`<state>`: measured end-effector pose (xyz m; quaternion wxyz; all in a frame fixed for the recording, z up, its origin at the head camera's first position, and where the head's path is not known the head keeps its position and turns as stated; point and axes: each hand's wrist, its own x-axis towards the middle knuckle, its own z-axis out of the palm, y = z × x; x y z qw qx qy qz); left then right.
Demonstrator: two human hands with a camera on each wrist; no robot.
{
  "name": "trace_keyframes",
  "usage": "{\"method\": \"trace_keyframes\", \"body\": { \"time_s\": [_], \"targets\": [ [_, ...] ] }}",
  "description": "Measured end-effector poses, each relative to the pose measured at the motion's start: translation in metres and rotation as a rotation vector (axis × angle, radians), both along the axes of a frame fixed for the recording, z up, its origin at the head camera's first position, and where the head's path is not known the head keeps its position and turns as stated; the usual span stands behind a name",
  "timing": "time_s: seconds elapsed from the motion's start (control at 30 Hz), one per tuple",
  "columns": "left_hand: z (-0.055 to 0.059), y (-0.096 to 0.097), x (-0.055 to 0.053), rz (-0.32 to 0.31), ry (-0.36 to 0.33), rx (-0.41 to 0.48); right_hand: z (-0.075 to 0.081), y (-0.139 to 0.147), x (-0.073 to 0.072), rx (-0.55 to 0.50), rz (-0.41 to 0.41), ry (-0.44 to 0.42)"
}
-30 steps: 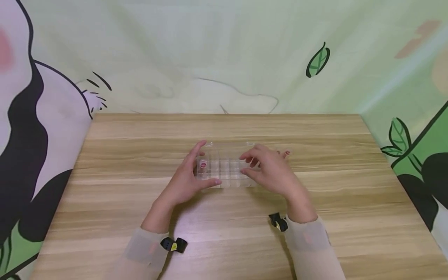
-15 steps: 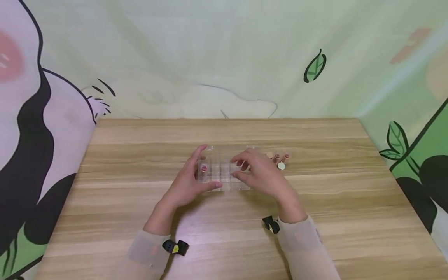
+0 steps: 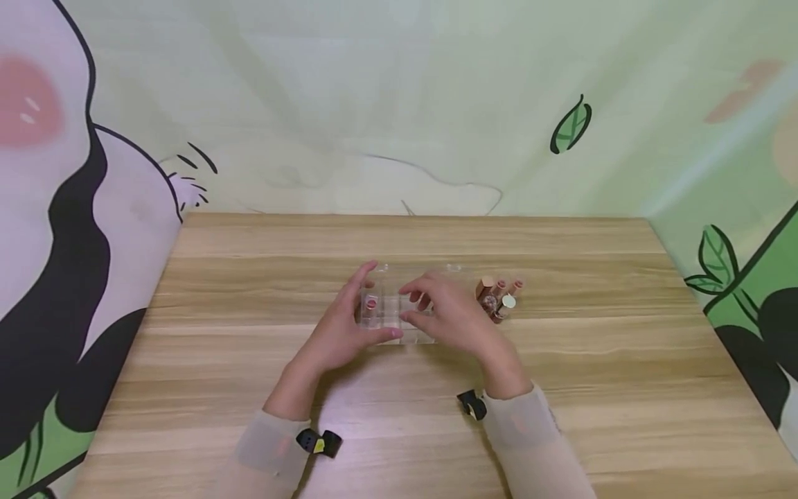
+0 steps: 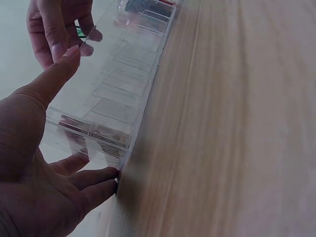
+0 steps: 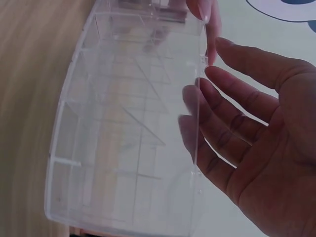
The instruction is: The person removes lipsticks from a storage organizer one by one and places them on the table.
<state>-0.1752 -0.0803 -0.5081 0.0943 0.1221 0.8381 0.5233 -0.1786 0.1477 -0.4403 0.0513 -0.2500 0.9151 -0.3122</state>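
A clear plastic organizer box (image 3: 391, 305) with divided compartments lies on the table. At its left end my left hand (image 3: 343, 327) holds it, thumb along the near edge and fingers at the far side. One lipstick (image 3: 371, 306), its red end facing up, stands in the leftmost part; the left wrist view shows the lipstick tube (image 4: 76, 124) through the clear wall. Over the box's right half is my right hand (image 3: 450, 313), fingers loosely bent. In the right wrist view that hand (image 5: 247, 123) has its fingertips at the box's edge, and nothing is seen in its grasp.
Several lipstick-like tubes (image 3: 501, 299), some with shiny caps, are grouped on the wooden table (image 3: 592, 360) just right of the box. Behind the table rises a wall covering (image 3: 312, 104) with printed leaves and a cartoon animal.
My right hand has moved left across the box, bringing the group of tubes on the right into view. My left hand stays at the box's left end. The head view has shifted slightly.
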Motion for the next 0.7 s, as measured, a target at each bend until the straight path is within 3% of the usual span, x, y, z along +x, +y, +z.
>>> {"method": "trace_keyframes", "body": {
  "time_s": [0.7],
  "targets": [
    [0.0, -0.001, 0.001, -0.009, 0.024, 0.001, -0.01, -0.031, -0.006, -0.016, -0.01, -0.039]
  ]
}}
